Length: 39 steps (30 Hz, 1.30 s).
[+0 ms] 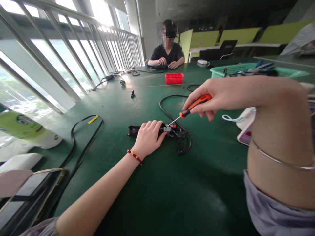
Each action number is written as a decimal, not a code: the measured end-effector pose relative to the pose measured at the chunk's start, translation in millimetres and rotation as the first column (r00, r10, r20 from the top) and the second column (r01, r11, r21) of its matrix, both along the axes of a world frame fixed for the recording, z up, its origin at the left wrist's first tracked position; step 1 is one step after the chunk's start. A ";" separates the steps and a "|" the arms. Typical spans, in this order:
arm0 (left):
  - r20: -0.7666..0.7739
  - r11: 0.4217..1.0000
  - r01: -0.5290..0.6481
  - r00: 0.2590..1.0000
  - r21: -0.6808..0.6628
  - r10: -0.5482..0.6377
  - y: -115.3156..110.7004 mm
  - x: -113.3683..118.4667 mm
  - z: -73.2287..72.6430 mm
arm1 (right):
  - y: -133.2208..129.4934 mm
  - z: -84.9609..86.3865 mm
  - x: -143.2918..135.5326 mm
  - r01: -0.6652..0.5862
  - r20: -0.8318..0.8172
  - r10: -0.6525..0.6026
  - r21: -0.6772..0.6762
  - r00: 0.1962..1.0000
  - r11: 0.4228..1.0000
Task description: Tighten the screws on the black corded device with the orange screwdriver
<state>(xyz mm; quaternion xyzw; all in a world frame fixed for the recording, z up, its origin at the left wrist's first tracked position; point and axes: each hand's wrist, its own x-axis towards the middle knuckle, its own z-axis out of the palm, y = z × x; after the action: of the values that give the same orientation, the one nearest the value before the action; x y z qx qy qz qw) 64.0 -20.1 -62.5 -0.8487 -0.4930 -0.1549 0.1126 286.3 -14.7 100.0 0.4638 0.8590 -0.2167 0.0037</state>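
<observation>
one left hand (149, 137), fingers curled, clasps one ribbed black plastic device (134, 130) at the smooth green counter's (157, 183) centre; one right hand (205, 100), closed around one orange-black screwdriver (196, 104), angles its metal shaft in from two o'clock.

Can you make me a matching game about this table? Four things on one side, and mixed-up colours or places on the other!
1. Screwdriver
2. Black device with wires
3. Plastic basket
4. Small open bin

A. Mint green
B. Under the left hand
C. Bright red
D. In the right hand

Right pairs: 1-D, 2-B, 3-A, 4-C
</observation>
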 end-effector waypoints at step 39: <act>0.006 1.000 -0.002 1.000 -0.004 0.002 0.4 0.2 -0.8 | -0.2 1.3 -1.3 0.030 0.037 -0.030 0.014 0.999 0.999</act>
<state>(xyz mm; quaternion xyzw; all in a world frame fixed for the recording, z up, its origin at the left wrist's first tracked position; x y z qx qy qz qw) 64.2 -19.7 -63.2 -0.8480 -0.4945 -0.1563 0.1094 285.0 -14.9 101.3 0.4807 0.8532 -0.2022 0.0133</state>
